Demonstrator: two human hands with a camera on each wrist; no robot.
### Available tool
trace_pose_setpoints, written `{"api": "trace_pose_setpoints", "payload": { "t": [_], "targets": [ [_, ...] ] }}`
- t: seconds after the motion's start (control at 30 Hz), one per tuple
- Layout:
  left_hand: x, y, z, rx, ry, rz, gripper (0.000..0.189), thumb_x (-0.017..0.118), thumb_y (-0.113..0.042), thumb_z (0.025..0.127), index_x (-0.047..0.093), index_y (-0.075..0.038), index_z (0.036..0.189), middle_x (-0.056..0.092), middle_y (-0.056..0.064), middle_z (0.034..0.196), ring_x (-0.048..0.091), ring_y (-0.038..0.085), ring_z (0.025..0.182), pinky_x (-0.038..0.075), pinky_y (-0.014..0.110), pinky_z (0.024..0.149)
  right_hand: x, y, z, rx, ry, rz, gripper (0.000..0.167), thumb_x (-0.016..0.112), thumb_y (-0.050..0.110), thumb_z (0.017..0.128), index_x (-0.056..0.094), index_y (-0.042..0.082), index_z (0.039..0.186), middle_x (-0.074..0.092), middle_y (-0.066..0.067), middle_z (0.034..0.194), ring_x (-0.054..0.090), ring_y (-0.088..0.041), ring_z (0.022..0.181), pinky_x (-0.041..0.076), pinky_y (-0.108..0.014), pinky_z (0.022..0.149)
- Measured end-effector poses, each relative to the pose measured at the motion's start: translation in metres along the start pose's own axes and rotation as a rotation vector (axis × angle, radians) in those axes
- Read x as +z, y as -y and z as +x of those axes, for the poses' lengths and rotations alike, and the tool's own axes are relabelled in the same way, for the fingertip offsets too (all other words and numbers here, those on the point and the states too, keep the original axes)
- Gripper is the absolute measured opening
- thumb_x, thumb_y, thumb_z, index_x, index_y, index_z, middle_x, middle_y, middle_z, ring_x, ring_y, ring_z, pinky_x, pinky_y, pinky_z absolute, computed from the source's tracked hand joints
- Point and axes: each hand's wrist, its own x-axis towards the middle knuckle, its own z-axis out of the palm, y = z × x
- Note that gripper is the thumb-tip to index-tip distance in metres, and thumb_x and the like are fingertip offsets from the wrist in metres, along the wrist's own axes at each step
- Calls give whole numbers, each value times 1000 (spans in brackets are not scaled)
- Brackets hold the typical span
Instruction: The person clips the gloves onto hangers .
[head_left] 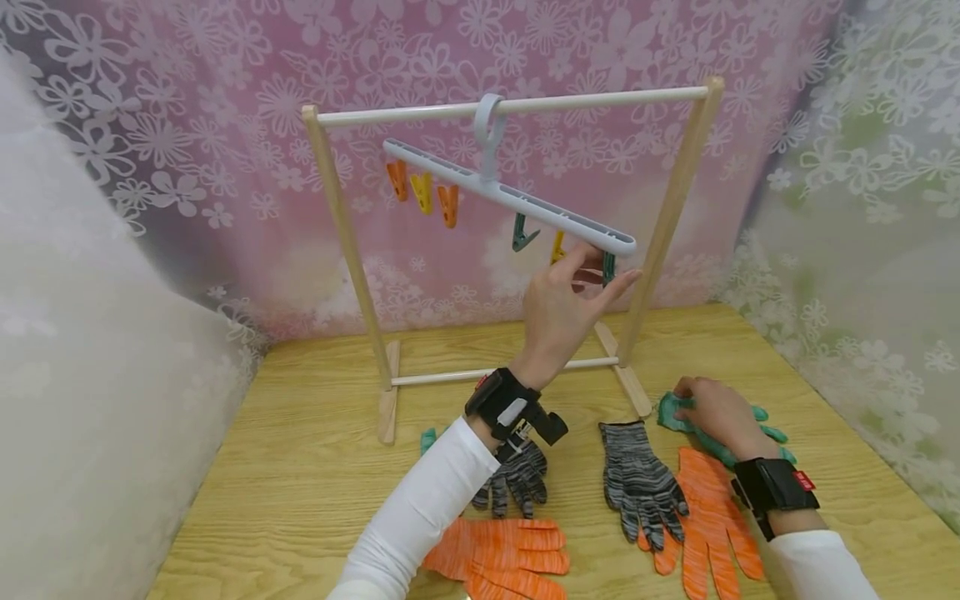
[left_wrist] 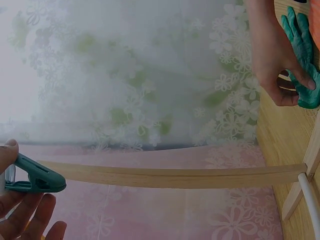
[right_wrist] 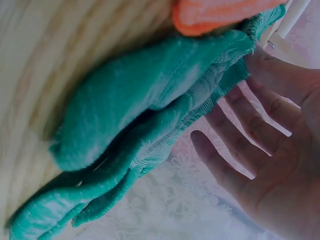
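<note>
A wood-grain table [head_left: 300,467] bears a rack [head_left: 349,250] and several gloves [head_left: 641,479].

Pink floral bkdrop [head_left: 600,154], pale sheet [head_left: 97,350] on L, grn-tinged sheet [head_left: 870,233] on R, wood-grain tbl [head_left: 300,467] below

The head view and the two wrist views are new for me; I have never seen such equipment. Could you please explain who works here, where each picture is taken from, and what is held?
No robot here: a person works bare-handed. The head picture looks forward and down from the head; the other two are taken from the wrists, where black straps show. A wooden rack stands on the table and carries a hanger with coloured clips. The left hand pinches the dark green clip at the hanger's end. The right hand pinches the cuff of a green glove. Grey gloves and orange gloves also lie there, some partly hidden by the left sleeve.
</note>
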Motion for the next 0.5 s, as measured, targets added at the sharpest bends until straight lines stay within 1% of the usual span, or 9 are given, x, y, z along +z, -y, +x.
{"api": "trace_pose_setpoints", "payload": {
  "t": [0.07,0.13,0.27,0.37,0.5],
  "targets": [
    [-1,1,0,-2,3,-17,30,82,-26,87,70,-8,108,76,3,96,72,8,86,56,14,75,0,-1,1,-3,-9,14,28,83,10,83,67,0,104,69,-22,102,65,-36,80,53,-48,66],
    [-2,2,0,-3,8,-40,30,82,-25,87,70,-7,108,76,4,96,72,8,86,55,12,76,0,-3,1,-8,-15,23,28,83,10,83,66,1,103,68,-22,100,64,-35,78,53,-47,64],
    [-3,3,0,-2,15,-76,29,82,-23,87,70,-7,108,76,6,96,73,9,87,55,11,76,1,-6,3,-18,-36,49,27,82,10,84,69,0,106,68,-26,102,64,-39,81,54,-48,66],
    [-3,3,0,-18,23,-100,29,83,-23,87,70,-7,108,76,6,96,73,8,86,55,10,75,2,-7,3,-10,-87,82,24,81,9,85,72,1,105,69,-25,101,65,-37,79,54,-48,65],
    [-4,2,0,-54,41,-123,27,83,-23,87,72,-8,106,78,6,96,73,4,85,55,10,74,2,-3,-2,6,-191,125,22,78,10,89,69,0,107,70,-22,95,59,-24,64,47,-38,55]
  ]
}}
